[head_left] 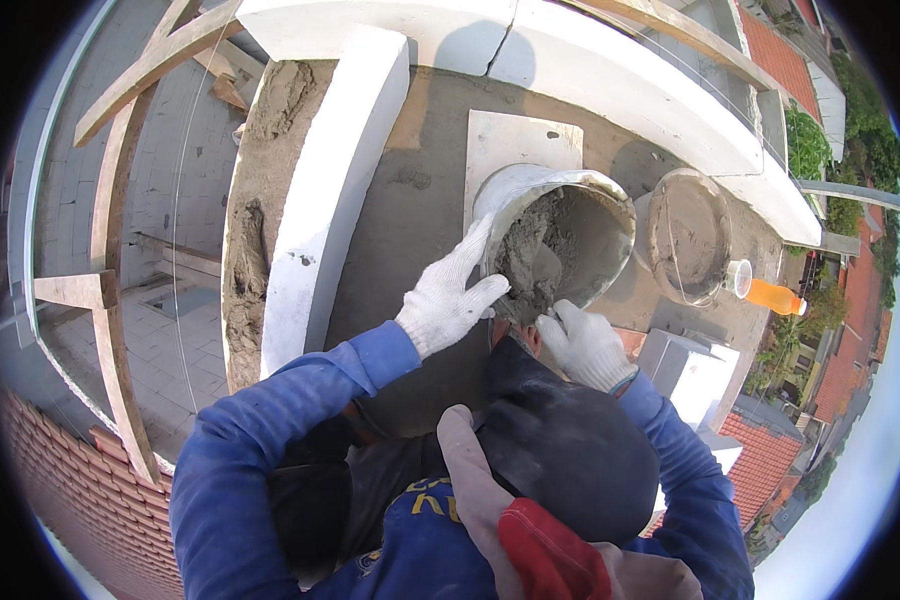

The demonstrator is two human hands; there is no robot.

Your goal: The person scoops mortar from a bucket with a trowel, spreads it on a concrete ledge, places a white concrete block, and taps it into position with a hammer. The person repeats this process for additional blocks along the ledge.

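Gripping the rim of the mortar bucket [607, 235] near the centre of the frame, the gloved left hand [455, 300] has its thumb set apart at the opening and its fingers along the outer wall. The gloved right hand [585, 347] is at the bucket's lower edge, fingers bent; whether they hold anything, I cannot tell. Wet grey mortar [542, 255] clings inside the bucket, its mouth facing the viewer. A pale board [523, 135] shows just above it. Right of centre, near the first bucket, is a second bucket [692, 235] with a thin wire handle, and beside that are a clear cup [738, 278] and an orange bottle [776, 297]. A long white block [342, 190] stands left of centre, and wooden beams [120, 220] cross the upper left of the frame.
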